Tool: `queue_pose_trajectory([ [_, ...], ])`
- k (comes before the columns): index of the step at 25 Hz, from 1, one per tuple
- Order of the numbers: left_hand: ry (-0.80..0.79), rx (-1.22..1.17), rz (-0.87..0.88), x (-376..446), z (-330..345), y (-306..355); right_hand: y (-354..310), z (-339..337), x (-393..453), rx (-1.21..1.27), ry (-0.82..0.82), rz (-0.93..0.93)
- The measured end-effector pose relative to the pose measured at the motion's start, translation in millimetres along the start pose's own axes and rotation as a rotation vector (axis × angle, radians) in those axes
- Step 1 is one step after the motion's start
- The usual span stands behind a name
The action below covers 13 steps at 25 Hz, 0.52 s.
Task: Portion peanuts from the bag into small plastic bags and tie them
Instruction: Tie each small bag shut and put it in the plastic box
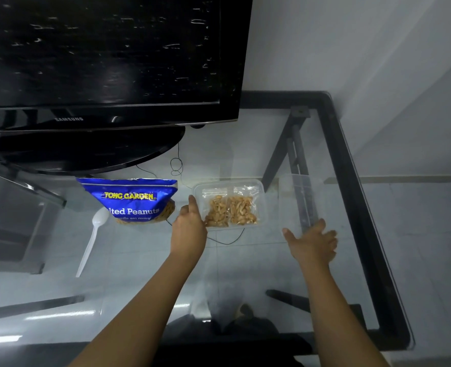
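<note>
A view from above of a glass counter [245, 260] with a black frame, floor tiles showing through the glass. Two bare forearms reach up from the bottom edge. The left hand [190, 229], at the centre of the frame, rests against the left edge of a clear plastic tray [261, 200]; its thumb points up along the tray's side, and its other fingers are hidden, so how far they curl cannot be told. In the tray lie two small clear bags [231, 210] filled with peanuts, side by side and touching. The right hand [314, 242], right of centre, is spread open with fingers relaxed and holds nothing — it sits over the lower end of a barely visible stack of clear empty bags [298, 197] that lies just right of the tray. Left of the tray stands a blue peanut bag [131, 200] with yellow and white lettering, peanuts showing through a window at its lower edge. Further left, a white plastic spoon [92, 239] lies on the glass, bowl pointing up the frame. A black television [107, 56] on an oval stand fills the upper left, and a thin black cable [176, 165] trails down from it past the tray.
</note>
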<state>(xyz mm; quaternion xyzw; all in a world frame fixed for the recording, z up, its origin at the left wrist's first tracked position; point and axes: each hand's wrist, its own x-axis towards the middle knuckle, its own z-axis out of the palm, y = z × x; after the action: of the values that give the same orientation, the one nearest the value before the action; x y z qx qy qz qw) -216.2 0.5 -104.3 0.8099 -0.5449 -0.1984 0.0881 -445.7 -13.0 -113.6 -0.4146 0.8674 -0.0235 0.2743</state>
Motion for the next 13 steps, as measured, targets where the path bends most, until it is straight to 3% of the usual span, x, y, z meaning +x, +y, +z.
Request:
queue_pose_trajectory([
  [3, -0.045, 0.098, 0.022, -1, -2, 1, -3, -3, 0, 0.080, 0.075, -0.008],
  [6, -0.071, 0.068, 0.035, -3, -5, 0, -6, -14, -4, 0.500, 0.204, -0.125],
  [8, -0.003, -0.008, 0.042, -6, -5, -2, -11, -29, -11, 0.862, 0.275, -0.193],
  [11, 0.225, -0.166, 0.139, -17, -10, 3, -20, -52, -20, 1.242, 0.210, -0.231],
  [13, 0.219, -0.440, 0.156, -26, -18, 11, -27, -57, -24, 1.169, 0.069, -0.291],
])
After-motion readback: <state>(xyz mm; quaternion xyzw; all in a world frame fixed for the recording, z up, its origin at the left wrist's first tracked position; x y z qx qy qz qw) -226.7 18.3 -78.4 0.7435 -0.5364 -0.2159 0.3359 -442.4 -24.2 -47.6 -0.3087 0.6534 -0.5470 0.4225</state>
